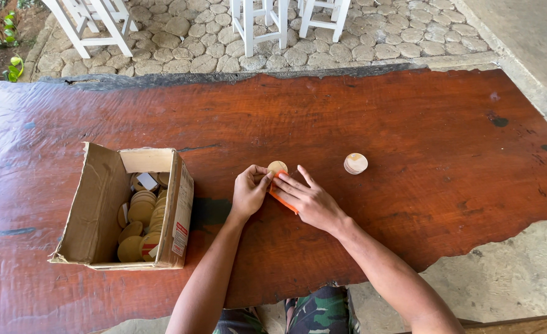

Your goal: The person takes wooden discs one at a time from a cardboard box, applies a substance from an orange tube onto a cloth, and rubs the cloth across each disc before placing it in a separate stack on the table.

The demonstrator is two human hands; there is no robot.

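Left hand (249, 190) pinched a round wooden disc (278, 166) at table (409, 136) centre; right hand (307, 198) lay w/ fingers spread flat on an orange pad (284, 203) beside it. Small disc stack (356, 163) stood apart to the right. Open cardboard box (100, 204) w/ more discs, red-and-white label on its side, sat left. White stools (261, 21) beyond.

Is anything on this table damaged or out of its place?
Yes: the cardboard box of wooden discs is worn, its flaps bent. The table has dark stains and a cracked far edge.
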